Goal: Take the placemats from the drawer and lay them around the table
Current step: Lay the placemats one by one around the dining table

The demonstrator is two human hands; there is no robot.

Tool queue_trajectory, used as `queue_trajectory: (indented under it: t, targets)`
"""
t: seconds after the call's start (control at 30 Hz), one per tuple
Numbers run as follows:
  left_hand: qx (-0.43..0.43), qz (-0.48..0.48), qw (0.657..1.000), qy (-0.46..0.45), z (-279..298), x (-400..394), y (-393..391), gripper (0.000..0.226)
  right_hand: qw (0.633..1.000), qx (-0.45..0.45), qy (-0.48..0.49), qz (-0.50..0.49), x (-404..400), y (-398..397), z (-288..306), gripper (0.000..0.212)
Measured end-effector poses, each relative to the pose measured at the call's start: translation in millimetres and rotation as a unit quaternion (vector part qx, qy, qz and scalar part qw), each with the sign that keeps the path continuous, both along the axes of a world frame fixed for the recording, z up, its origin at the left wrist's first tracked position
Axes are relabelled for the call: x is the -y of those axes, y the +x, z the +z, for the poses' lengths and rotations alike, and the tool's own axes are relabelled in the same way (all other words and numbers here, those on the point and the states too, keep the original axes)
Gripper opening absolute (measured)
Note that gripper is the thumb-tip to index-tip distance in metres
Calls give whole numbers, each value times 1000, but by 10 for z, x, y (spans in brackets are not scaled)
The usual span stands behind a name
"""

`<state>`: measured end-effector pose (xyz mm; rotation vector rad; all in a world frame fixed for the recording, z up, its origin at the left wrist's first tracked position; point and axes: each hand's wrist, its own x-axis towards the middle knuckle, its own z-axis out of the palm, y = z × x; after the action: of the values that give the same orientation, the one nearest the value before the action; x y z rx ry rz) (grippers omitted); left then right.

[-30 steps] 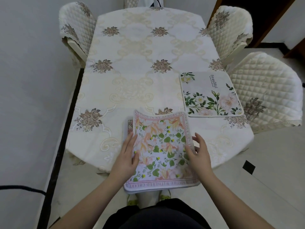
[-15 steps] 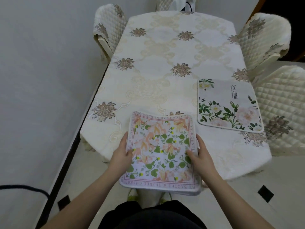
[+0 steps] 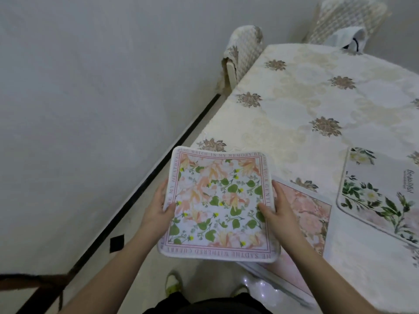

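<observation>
The left hand (image 3: 158, 211) grips the nine o'clock edge of the orange-flowered placemat (image 3: 217, 205), thumb on top; the right hand (image 3: 275, 214) grips its three o'clock edge. It is held off the table (image 3: 294, 109) corner; a pink placemat (image 3: 310, 220) and white-flowered placemat (image 3: 381, 196) lie at three o'clock

"IN MY MEMORY" — held placemat (image 3: 217, 205) border

Home dining room, table (image 3: 317, 105) under floral tablecloth, quilted-cover chairs (image 3: 244, 53), plain wall, tiled floor
</observation>
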<state>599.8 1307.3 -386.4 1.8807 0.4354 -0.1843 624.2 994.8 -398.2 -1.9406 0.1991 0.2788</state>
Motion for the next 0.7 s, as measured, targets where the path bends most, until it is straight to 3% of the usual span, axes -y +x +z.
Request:
queue_trajectory:
  t: [0.33, 0.53, 0.7]
  targets:
    - [21, 101, 994, -34, 48, -1578, -407, 61, 991, 13, -57, 118, -1817, 178, 146, 72]
    - [10, 122, 992, -31, 152, -2402, -492, 67, 990, 22, -39, 135, -2625, 288, 291, 71]
    - [11, 147, 985, -87, 275, -2768, -380, 64, 992, 31, -23, 122, -2924, 349, 310, 70]
